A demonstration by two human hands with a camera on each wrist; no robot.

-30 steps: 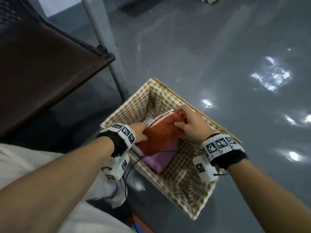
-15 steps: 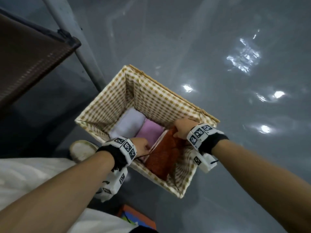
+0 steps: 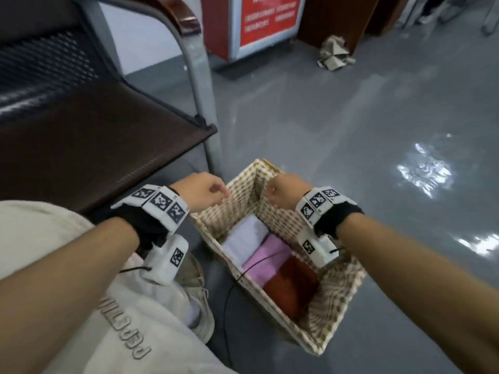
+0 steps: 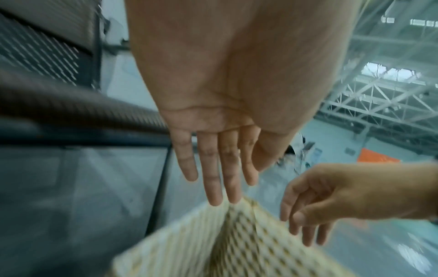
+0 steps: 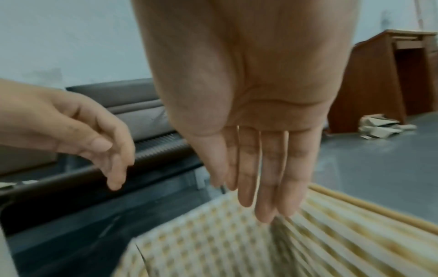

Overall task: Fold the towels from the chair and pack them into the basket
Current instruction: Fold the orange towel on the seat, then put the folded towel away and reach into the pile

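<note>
Pretty much wrapped up here, as far as I could tell. The basket [image 3: 334, 314] sat on the floor [image 3: 351, 136] just right of the chair [image 3: 81, 136], and inside it three folded towels stood side by side: the white towel [image 3: 244, 237] at the end nearest the chair, the pink towel [image 3: 266, 261] in the middle, and the rust-red towel [image 3: 290, 288] at the end farthest from the chair. The chair seat had no towel on the part in view, so my guess was that nothing was left to fold, though not all of the seat was in view. Both hands were up over the chair-side end of the basket and held nothing. The left hand [image 3: 201, 191] hovered over the basket's chair-side rim, its fingers [image 4: 214, 180] straight and loosely apart; the right hand [image 3: 286, 191] hung over the basket's far corner, fingers [image 5: 267, 180] straight and close together. Compared with half a second earlier, both hands had come out of the basket: back then they were down on the rust-red towel, pressing it in next to the pink one. The head view had also swung up, so the chair and a red sign [image 3: 267, 20] beyond the chair showed now.
</note>
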